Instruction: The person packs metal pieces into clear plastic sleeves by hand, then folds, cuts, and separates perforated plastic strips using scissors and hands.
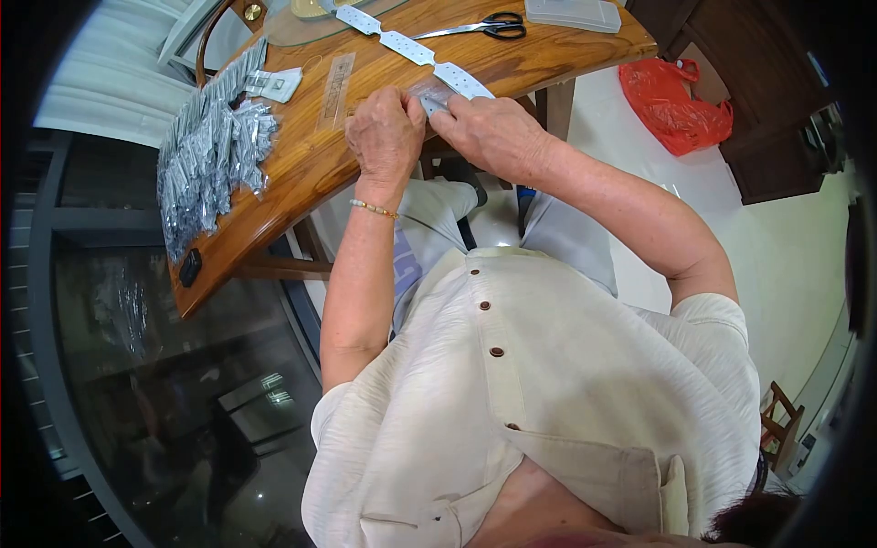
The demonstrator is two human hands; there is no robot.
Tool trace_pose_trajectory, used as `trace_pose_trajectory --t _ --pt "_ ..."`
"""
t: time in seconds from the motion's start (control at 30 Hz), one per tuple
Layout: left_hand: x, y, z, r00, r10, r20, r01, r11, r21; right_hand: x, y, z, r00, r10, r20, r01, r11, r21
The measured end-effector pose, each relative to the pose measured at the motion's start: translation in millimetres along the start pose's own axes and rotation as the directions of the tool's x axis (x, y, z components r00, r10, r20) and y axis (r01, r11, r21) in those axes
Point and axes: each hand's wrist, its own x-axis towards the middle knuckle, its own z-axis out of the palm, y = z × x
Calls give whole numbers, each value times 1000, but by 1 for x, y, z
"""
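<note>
Near the top centre of the frame, the left hand (pixel 388 132) and right hand (pixel 493 132) were close together at the edge of a wooden table (pixel 512 66), fingertips pinched on a small clear packet (pixel 431 91) between them. A white dotted strip (pixel 406 47), notched into sections, ran from the top of the frame down to the right hand. Left of the hands lay a flat clear sleeve (pixel 337 87); at far left, a heap of silvery packets (pixel 215 146). Black-handled scissors (pixel 502 26) and a clear plastic box (pixel 574 13) lay at upper right.
</note>
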Motion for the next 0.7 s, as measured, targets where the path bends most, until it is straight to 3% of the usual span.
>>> trace_pose_trajectory --t 0.17,0.37,0.47,0.7 --pt "0 8 -3 994 103 -38 -104 995 1 1 9 -1 999 31 -35 -31 1000 2" --pt "2 7 2 996 89 12 -88 996 -17 -4 2 -2 1000 -8 29 9 999 -32" --pt "0 3 4 983 183 9 -182 981 -64 -6 8 3 1000 -5 19 5 1000 -12" --pt "1 3 4 978 210 -2 -210 976 -54 -6 2 3 998 36 -47 -35 999 20"
